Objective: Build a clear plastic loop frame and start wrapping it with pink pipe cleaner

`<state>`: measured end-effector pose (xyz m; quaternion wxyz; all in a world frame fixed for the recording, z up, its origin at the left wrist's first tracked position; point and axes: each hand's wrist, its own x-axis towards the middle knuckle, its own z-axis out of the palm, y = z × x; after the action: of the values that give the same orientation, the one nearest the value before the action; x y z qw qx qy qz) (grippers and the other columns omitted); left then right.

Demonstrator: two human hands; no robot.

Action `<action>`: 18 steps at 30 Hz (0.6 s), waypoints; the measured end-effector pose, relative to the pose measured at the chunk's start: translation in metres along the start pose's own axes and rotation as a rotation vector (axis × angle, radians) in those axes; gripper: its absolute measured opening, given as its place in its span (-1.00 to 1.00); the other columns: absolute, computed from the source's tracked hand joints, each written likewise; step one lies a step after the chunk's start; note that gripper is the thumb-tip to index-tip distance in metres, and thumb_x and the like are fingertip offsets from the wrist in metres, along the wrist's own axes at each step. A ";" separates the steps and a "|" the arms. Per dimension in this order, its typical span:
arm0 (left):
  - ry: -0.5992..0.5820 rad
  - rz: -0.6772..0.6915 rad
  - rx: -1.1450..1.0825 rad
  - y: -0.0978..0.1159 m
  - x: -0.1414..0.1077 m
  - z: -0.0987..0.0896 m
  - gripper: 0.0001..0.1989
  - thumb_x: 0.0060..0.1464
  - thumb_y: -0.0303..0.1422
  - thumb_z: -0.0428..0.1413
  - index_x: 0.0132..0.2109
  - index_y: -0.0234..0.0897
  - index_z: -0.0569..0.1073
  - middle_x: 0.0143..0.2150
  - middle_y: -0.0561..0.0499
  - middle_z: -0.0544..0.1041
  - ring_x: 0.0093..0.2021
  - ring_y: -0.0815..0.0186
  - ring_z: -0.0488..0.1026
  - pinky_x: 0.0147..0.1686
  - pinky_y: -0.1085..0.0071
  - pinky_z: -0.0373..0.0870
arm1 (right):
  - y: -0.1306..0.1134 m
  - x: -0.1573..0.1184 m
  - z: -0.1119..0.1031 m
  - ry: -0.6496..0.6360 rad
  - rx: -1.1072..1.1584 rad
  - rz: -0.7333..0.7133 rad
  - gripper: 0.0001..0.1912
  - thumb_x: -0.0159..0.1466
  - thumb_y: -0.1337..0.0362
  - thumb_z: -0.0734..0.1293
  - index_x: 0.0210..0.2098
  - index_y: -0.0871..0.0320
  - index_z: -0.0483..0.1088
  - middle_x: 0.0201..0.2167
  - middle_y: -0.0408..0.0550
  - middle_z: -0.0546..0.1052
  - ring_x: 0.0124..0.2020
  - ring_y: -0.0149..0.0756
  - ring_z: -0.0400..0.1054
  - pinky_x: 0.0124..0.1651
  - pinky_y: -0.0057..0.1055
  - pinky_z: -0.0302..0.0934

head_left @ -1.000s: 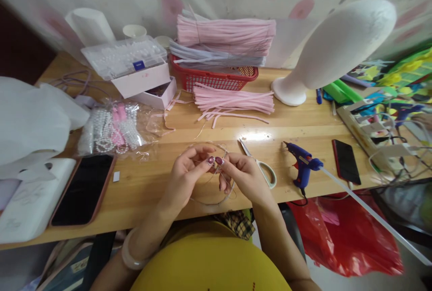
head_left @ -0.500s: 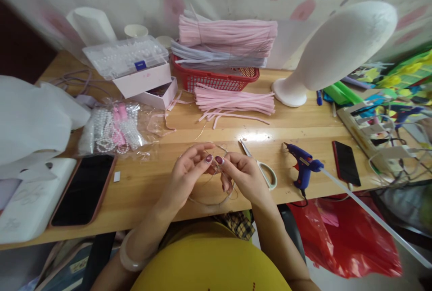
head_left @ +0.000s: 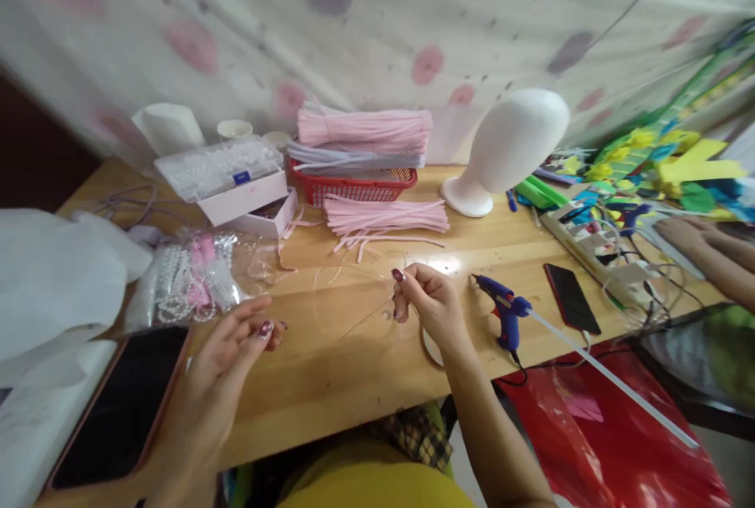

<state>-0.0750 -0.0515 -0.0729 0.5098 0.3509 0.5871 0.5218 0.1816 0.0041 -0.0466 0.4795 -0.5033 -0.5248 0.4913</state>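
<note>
My right hand (head_left: 429, 302) is closed in a pinch on a thin wire (head_left: 366, 321), which runs down to the left from the fingertips. Part of the wire is blurred against the wood. Off to the left, my left hand (head_left: 227, 366) hovers over the table with its fingers apart and nothing between them. Just below my right hand, a pale scissor handle (head_left: 432, 347) shows, and the rest of the scissors is hidden. Pink fuzzy stems (head_left: 386, 217) lie behind the hands. A blue glue gun (head_left: 501, 307) rests to the right.
A red basket (head_left: 354, 192) and a white foam head (head_left: 519, 134) stand at the back. Bagged beads (head_left: 200, 276) and a large phone (head_left: 121, 406) are at left. A smaller phone (head_left: 572, 298) and power strip (head_left: 581, 244) are at right, near another person's hand (head_left: 681, 233).
My left hand has let go of the wire and moved left, its fingers spreading. My right hand still pinches it. The view has shifted, and another person's arms now show at right.
</note>
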 end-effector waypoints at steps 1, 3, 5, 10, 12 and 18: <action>0.017 0.017 0.025 0.000 0.000 0.000 -0.49 -0.07 -0.10 0.31 -0.01 -0.25 0.47 -0.28 -0.01 0.58 -0.28 0.27 0.52 -0.23 0.40 0.50 | -0.001 0.003 -0.003 0.036 -0.038 -0.060 -0.61 0.28 -0.01 0.35 -0.52 0.12 0.33 -0.73 -0.20 0.45 -0.70 -0.44 0.29 -0.55 -0.50 0.19; 0.047 0.052 0.081 -0.001 0.000 0.001 -0.49 -0.12 -0.06 0.32 -0.06 -0.24 0.49 -0.25 -0.03 0.60 -0.24 0.21 0.55 -0.20 0.36 0.53 | -0.005 0.009 -0.010 0.109 -0.143 -0.184 -0.60 0.30 0.00 0.33 -0.54 0.12 0.32 -0.71 -0.17 0.47 -0.67 -0.42 0.33 -0.53 -0.49 0.21; 0.061 0.079 0.126 -0.002 0.001 0.002 -0.49 -0.16 -0.02 0.33 -0.11 -0.21 0.51 -0.20 -0.04 0.61 -0.17 0.15 0.57 -0.17 0.34 0.54 | -0.008 0.015 -0.018 0.165 -0.244 -0.285 -0.59 0.31 0.01 0.32 -0.55 0.11 0.32 -0.70 -0.16 0.48 -0.65 -0.41 0.35 -0.50 -0.49 0.22; -0.047 0.083 0.218 -0.001 0.005 -0.001 -0.51 -0.19 -0.01 0.35 -0.18 -0.23 0.55 -0.13 -0.09 0.64 -0.10 0.10 0.58 -0.09 0.30 0.55 | -0.013 0.029 -0.034 0.213 -0.238 -0.357 -0.59 0.31 -0.04 0.30 -0.50 0.11 0.30 -0.67 -0.15 0.50 -0.66 -0.42 0.35 -0.52 -0.50 0.24; -0.075 0.094 0.238 0.001 0.004 -0.001 -0.53 -0.18 -0.01 0.34 -0.19 -0.23 0.56 -0.14 -0.09 0.64 -0.09 0.10 0.57 -0.05 0.29 0.53 | -0.014 0.034 -0.038 0.214 -0.195 -0.362 -0.58 0.30 -0.07 0.30 -0.50 0.12 0.30 -0.67 -0.15 0.50 -0.65 -0.43 0.34 -0.52 -0.51 0.23; -0.009 0.198 0.198 0.003 -0.006 0.007 -0.52 -0.18 0.04 0.32 -0.24 -0.23 0.54 -0.24 -0.06 0.63 -0.13 0.11 0.58 -0.10 0.31 0.53 | -0.018 0.045 -0.047 0.197 -0.006 -0.313 -0.54 0.24 -0.10 0.36 -0.52 0.16 0.31 -0.68 -0.15 0.49 -0.69 -0.47 0.31 -0.56 -0.54 0.17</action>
<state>-0.0673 -0.0552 -0.0682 0.4214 0.4580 0.5958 0.5077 0.2257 0.0504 -0.0257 0.5976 -0.4625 -0.5489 0.3574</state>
